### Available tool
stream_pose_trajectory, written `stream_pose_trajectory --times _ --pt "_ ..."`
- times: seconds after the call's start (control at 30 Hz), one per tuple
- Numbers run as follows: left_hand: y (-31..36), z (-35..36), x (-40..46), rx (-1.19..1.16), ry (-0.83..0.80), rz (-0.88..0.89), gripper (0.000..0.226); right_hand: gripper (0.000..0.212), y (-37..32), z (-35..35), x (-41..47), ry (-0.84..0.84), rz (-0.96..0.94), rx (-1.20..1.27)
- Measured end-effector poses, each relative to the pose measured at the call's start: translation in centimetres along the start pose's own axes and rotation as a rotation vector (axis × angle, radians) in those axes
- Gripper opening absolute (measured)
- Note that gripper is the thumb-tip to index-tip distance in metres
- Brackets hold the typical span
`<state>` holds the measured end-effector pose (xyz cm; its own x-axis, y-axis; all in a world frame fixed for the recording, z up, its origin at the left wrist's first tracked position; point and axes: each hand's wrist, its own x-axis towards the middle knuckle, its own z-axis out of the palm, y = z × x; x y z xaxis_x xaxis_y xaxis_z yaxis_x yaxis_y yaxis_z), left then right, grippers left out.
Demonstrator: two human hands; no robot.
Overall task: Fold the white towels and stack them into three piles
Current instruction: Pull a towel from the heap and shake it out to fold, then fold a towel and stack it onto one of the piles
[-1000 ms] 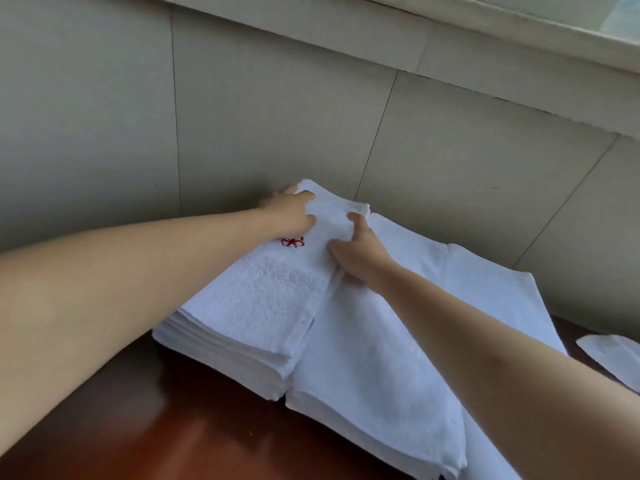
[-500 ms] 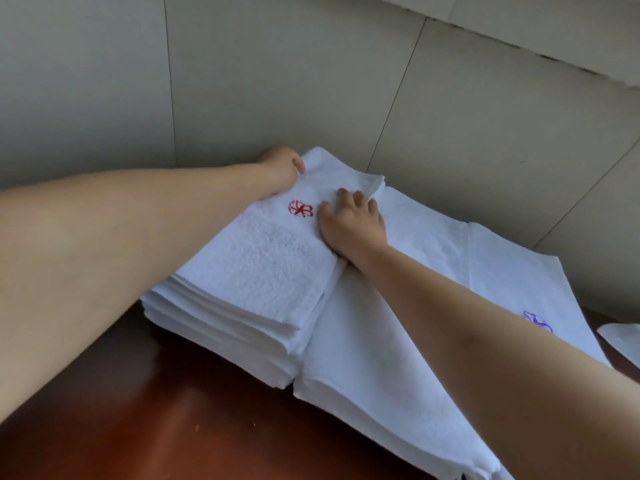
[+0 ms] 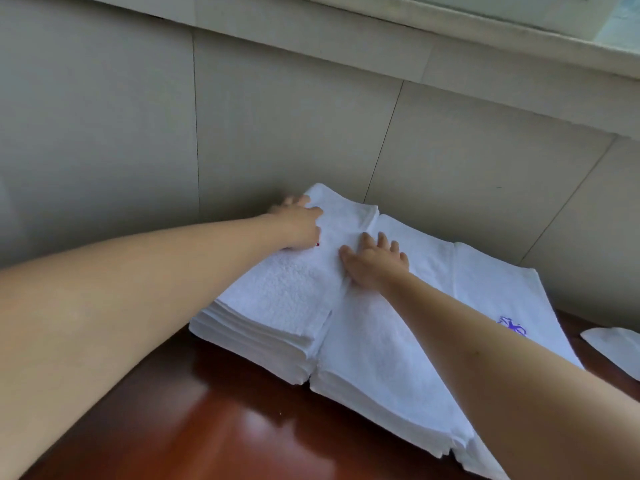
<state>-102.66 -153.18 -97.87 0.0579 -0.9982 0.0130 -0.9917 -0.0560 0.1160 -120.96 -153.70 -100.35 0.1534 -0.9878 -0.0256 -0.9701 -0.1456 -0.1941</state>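
Three towel piles [image 3: 277,306] side by side on table [image 3: 225,427], against wall [image 3: 311,133]

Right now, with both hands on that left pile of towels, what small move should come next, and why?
Probably lift both hands away. The left hand and right hand lie flat on the top folded white terry towel, which already sits square on its pile beside the middle pile of white towels.

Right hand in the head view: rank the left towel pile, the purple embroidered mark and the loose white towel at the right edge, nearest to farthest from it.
From the right hand:
1. Left towel pile, touching, under its thumb side.
2. Purple embroidered mark, on the right-hand pile, past the forearm.
3. Loose white towel, apart at the table's right edge.
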Motion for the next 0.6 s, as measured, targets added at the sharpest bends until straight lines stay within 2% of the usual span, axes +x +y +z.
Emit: stream_pose_trajectory --times 0.07,0.17,0.27,0.43,0.6 --pt "1.4 1.6 0.0 -0.003 -0.017 0.065 0.056 0.073 0.1 0.6 0.5 0.053 -0.045 0.007" --pt "2.2 4.8 0.4 -0.021 0.08 0.052 0.056 0.065 0.5 2.2 1.7 0.085 -0.132 0.01" --pt "1.8 6.0 1.4 -0.032 0.133 0.051 0.057 0.065 1.1 3.3 2.9 0.099 -0.132 0.007" --pt "1.8 5.7 0.0 -0.046 0.09 0.05 0.056 0.063 0.8 3.3 1.9 0.063 -0.123 0.021" --pt "1.8 5.5 -5.5 -0.125 -0.016 0.062 0.057 0.058 1.1 2.9 -3.7 0.025 -0.147 0.079"
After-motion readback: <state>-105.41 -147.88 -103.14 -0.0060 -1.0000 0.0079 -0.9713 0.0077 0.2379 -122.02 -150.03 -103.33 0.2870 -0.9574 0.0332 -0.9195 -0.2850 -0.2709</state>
